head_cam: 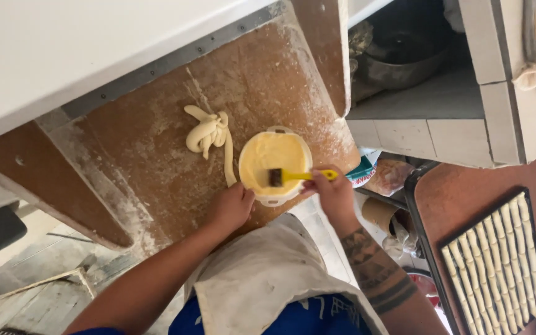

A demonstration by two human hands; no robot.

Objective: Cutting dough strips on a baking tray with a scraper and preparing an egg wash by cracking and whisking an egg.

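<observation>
The round white tub [275, 164] sits at the near edge of the floured wooden counter [156, 142], and that placement is the main risk as I judge it: part of its rim seems to overhang the edge, so a firm push of the brush could tip it toward the person's apron [262, 273] and spill the contents. The left hand [229, 208] rests at the counter edge just beside the tub, its fingers curled; whether that grip actually clasps the tub wall or only lies against it cannot be told from here. The right hand [333, 192] has its grip pinched around the yellow handle of a pastry brush [299, 176], whose dark bristles are dipped into the tub. The tub holds a smooth pale yellow liquid, likely egg wash or melted butter, filling it close to the rim, so a loaded brush could also drip across the counter. Behind the tub lies a twisted piece of raw dough [209, 133], one strand trailing down to near the tub's left side. Off to the right, well apart, a dark baking tray [494, 267] holds rows of shaped dough sticks, and a metal bowl [398, 56] sits on a lower shelf, its contents hidden in shadow.
</observation>
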